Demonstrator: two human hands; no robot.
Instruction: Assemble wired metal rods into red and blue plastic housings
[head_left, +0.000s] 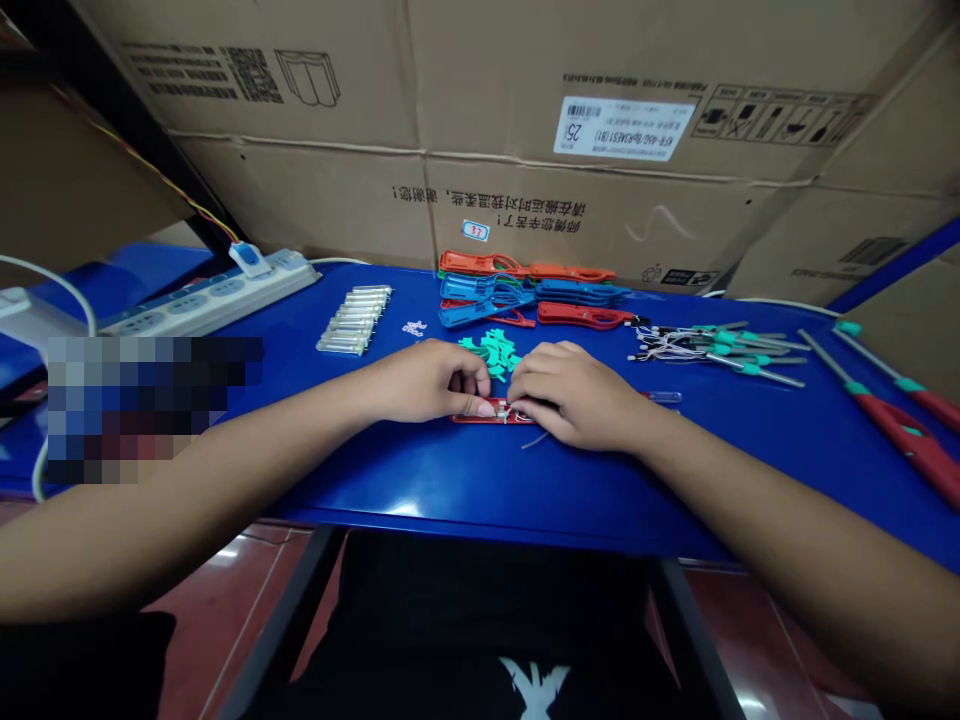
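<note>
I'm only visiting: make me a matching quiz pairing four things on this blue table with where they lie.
1 power strip
2 clear tubes
3 green pieces
4 red shell

A between left hand and right hand
B far left
C just behind the hands
D in a row, right of the power strip

Pairs: 1-B, 2-D, 3-C, 4-A

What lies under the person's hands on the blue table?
A red plastic piece lies flat on the blue table, held by the left hand and right hand, with a thin wire beside it. The fingers cover its middle and right part.
</note>
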